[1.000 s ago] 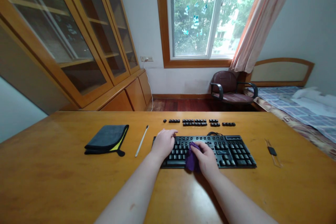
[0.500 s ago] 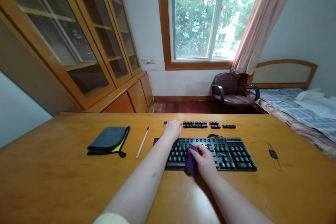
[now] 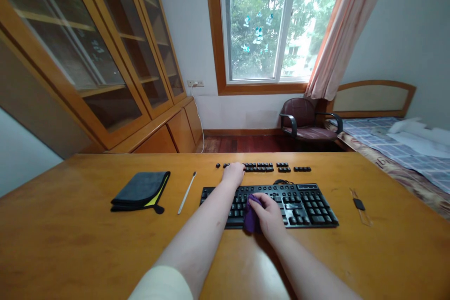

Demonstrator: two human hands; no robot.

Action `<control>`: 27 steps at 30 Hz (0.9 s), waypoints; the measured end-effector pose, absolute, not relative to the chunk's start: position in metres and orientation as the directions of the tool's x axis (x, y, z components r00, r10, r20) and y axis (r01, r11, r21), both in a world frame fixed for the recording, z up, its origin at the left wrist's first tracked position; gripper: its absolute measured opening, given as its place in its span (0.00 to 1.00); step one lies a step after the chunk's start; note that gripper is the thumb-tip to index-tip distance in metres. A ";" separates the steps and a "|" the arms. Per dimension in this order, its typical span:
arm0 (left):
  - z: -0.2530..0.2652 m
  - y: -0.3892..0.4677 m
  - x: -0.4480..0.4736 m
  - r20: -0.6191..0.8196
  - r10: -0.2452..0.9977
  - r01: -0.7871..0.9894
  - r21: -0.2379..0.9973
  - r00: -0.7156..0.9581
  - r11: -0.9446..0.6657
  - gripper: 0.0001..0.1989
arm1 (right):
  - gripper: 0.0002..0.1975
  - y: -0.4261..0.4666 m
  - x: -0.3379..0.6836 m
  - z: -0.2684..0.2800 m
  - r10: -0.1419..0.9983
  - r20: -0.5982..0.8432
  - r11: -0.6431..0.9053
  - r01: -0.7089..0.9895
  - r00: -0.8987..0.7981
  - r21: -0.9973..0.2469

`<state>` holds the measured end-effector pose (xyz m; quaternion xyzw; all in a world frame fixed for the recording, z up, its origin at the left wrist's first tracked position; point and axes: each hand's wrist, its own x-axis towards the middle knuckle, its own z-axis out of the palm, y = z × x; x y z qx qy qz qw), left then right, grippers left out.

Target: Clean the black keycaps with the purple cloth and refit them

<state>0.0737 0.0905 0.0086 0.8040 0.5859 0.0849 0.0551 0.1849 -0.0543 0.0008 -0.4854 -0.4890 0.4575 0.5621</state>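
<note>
Keycaps (image 3: 258,167), hard and blocky, sit in rows beside the fingers of my left hand (image 3: 233,176) — one careless brush could scatter them, and I can't tell whether those fingers grip any. My right hand's (image 3: 271,214) fingers pinch crumpled purple cloth (image 3: 251,219) over the flat keyboard (image 3: 318,211).

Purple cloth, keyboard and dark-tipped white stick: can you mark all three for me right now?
Purple cloth (image 3: 251,220): head view, on its lower folds.
Keyboard (image 3: 293,206): head view, on the flat panel above the arrow keys.
White stick (image 3: 187,193): head view, midway along its shaft.
</note>
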 end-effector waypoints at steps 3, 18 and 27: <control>0.007 0.090 0.073 0.061 0.957 0.937 0.195 0.283 -0.289 0.12 | 0.11 -0.054 0.185 0.000 0.987 0.110 0.114 -0.030 0.118 -0.993; 0.042 0.059 0.059 0.223 0.938 0.833 0.438 0.264 -0.338 0.09 | 0.11 -0.055 0.186 0.003 0.988 0.102 0.103 0.000 0.118 -0.995; 0.020 -0.027 0.039 0.189 0.976 0.160 0.966 0.105 -0.204 0.09 | 0.14 -0.050 0.187 -0.008 0.981 0.153 0.157 -0.026 0.117 -0.987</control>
